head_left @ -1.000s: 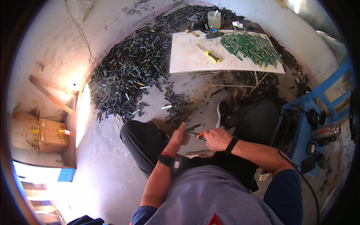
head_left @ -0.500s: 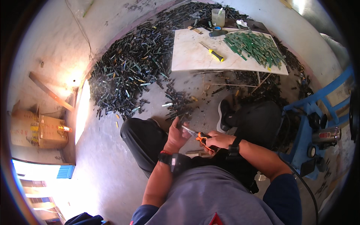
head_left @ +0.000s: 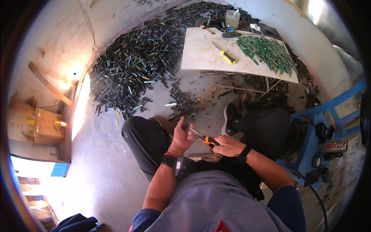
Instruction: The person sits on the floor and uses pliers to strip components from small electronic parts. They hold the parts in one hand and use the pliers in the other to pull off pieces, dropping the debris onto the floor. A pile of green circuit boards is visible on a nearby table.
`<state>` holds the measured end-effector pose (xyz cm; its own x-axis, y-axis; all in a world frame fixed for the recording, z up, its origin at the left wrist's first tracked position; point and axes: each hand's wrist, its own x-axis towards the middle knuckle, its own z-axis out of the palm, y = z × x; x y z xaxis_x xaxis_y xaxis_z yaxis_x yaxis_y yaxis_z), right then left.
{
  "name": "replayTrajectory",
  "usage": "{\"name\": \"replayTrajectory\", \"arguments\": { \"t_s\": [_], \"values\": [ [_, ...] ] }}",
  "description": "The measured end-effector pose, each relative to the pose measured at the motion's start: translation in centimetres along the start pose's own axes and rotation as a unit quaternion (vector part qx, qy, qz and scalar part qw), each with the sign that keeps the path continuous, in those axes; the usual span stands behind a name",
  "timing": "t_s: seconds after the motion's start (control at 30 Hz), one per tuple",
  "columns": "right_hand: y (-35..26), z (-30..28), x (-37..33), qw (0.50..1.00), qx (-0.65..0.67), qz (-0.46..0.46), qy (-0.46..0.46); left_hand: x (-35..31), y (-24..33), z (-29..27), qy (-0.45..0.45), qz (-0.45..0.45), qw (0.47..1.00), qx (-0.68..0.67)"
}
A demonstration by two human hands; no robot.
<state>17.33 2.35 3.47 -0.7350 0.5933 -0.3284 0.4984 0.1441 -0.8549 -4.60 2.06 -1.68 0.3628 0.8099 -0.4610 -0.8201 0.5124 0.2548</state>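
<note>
Right hand (head_left: 226, 145) clamps its grip round an orange-handled tool (head_left: 204, 138), tip meeting the small dark strip (head_left: 188, 123) pinched in the left hand (head_left: 181, 135), above the knees. Beyond, a dark scrap heap (head_left: 135, 69) and white tabletop (head_left: 205, 54) with green strips (head_left: 266, 52).

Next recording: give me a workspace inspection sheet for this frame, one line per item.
Surface: white board resting on the concrete floor.
Job's things: orange-handled tool, tip against a small dark strip.
Clutter: big heap of dark strips; green strips, yellow-handled screwdriver and plastic cup on the board.
Hands: left hand holds the strip; right hand grips the tool.
Cables: black cable at right.
Surroundings: cardboard box, blue frame.
</note>
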Motion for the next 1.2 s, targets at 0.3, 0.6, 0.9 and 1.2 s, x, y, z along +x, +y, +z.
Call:
{"name": "replayTrajectory", "arguments": {
  "t_s": [0.3, 0.6, 0.9, 1.2],
  "values": [
    [-1.4, 0.0, 0.2, 0.990, 0.095, -0.042, 0.092, -0.1, 0.0, 0.2, -0.011, -0.009, 1.000, -0.004],
    [0.3, -2.3, 2.2, 0.917, 0.091, -0.033, 0.386, 0.3, -0.8, -0.1, 0.032, -0.128, 0.988, 0.084],
    [-1.5, -2.2, 1.7, 0.905, 0.361, -0.059, 0.216, 0.5, -1.6, -0.6, -0.001, -0.203, 0.971, 0.123],
    [-1.3, -0.7, 1.8, 0.935, 0.252, -0.078, 0.238, 0.7, -2.1, -0.8, 0.036, -0.193, 0.969, 0.151]
  ]
}}
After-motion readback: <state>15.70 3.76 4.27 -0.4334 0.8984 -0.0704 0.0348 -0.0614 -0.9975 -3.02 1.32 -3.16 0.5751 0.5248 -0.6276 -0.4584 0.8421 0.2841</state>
